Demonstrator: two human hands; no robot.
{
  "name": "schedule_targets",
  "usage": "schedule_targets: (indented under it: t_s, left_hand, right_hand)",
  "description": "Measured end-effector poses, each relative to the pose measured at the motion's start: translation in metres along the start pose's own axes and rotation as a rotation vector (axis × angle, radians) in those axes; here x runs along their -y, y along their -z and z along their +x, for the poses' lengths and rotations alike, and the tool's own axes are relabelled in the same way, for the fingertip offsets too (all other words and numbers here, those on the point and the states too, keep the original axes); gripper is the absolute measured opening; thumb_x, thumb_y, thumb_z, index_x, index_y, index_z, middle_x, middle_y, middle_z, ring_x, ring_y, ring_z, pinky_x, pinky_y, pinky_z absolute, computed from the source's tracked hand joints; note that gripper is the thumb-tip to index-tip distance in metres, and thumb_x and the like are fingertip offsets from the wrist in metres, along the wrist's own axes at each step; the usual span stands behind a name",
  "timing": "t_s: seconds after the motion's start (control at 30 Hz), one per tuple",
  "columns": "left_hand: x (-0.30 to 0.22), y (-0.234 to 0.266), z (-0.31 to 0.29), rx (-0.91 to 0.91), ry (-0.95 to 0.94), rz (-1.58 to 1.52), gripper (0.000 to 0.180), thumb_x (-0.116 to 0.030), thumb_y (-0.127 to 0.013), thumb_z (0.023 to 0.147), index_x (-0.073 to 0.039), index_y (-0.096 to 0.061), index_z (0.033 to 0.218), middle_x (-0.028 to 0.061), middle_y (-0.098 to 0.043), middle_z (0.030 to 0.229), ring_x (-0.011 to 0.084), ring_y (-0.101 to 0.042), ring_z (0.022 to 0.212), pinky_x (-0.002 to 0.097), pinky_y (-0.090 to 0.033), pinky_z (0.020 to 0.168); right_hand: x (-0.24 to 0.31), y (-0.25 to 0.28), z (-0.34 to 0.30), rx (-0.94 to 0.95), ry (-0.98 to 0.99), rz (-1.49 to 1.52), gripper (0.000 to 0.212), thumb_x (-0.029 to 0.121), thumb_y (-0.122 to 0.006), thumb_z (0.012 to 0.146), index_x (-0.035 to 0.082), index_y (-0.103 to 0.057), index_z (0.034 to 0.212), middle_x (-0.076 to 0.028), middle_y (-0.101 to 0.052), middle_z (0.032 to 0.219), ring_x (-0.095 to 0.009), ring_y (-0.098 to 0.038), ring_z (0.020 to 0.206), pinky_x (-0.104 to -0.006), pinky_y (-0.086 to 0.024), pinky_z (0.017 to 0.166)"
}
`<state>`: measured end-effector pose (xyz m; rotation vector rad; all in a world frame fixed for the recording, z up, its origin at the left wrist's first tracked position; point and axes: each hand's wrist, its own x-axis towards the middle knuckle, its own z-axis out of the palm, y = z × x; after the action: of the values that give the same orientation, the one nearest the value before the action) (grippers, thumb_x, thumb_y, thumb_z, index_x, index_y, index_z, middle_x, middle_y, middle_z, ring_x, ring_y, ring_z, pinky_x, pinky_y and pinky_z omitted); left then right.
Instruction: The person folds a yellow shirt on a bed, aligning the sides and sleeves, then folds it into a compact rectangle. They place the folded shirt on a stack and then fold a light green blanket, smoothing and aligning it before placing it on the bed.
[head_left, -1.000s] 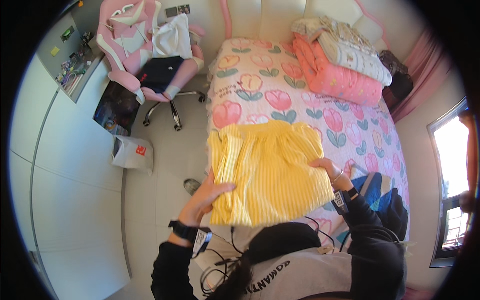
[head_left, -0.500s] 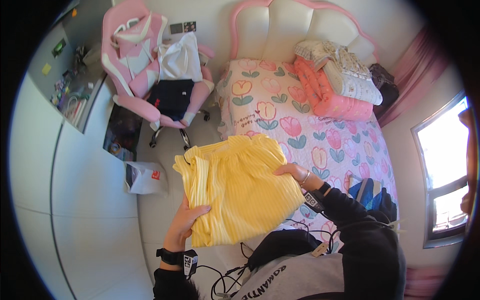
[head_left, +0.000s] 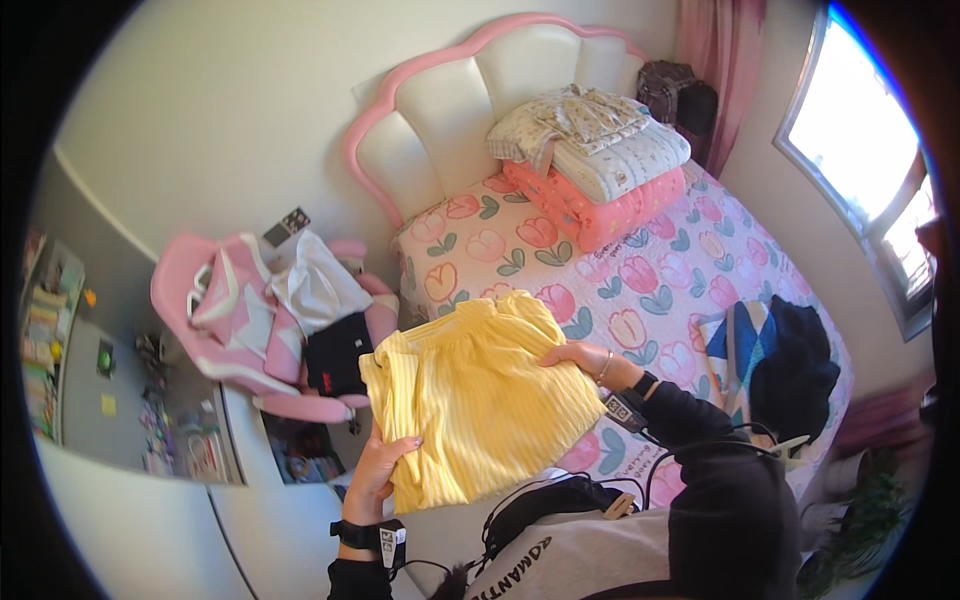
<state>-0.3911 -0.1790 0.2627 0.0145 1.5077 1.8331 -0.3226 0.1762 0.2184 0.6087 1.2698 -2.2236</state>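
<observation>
A folded garment (head_left: 490, 405) in yellow with fine pale stripes hangs in front of me, its gathered edge at the far side. My left hand (head_left: 382, 463) grips its lower left side, thumb on top and the fingers mostly hidden behind the cloth. At the right edge, my right hand (head_left: 588, 361) pinches the fabric with the thumb above. Both wrists carry dark bands with small boxes and cables. Beneath the garment's far right part lies the bed's tulip-print cover (head_left: 625, 330); whether the cloth touches it I cannot tell.
A coral folded quilt (head_left: 600, 215) with lighter bedding (head_left: 625, 160) on top sits near the headboard. Dark and blue clothes (head_left: 795, 365) lie at the bed's right. A pink gaming chair (head_left: 215, 325) holding white and black cloths stands left, beside a cluttered desk (head_left: 190, 450).
My view has swung toward the right, bringing more of the bed's right side and a plant into sight. Both hands keep their hold on the garment, which is little changed in shape.
</observation>
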Motion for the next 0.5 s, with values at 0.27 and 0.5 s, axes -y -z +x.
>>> schedule_targets:
  t_s: [0.27, 0.5]
  left_hand:
    - [-0.083, -0.051, 0.134, 0.280, 0.067, 0.177, 0.070, -0.002, -0.066, 0.074, -0.005, -0.033, 0.136, 0.0098, -0.055, 0.120, 0.0214, -0.058, 0.104, 0.0342, -0.049, 0.087]
    - [-0.100, -0.098, 0.221, 0.529, 0.203, 0.221, 0.073, -0.003, -0.066, 0.075, -0.006, -0.030, 0.139, 0.0090, -0.054, 0.120, 0.0200, -0.058, 0.103, 0.0332, -0.050, 0.085]
  right_hand:
    - [0.038, 0.049, -0.014, -0.111, 0.256, 0.292, 0.035, 0.015, -0.061, 0.081, -0.001, -0.057, 0.112, -0.009, -0.067, 0.094, -0.017, -0.067, 0.074, -0.0295, -0.055, 0.067]
    - [0.047, 0.080, -0.053, -0.295, 0.450, 0.375, 0.039, 0.012, -0.060, 0.081, 0.001, -0.053, 0.118, -0.009, -0.066, 0.098, -0.018, -0.067, 0.077, -0.0318, -0.056, 0.068]
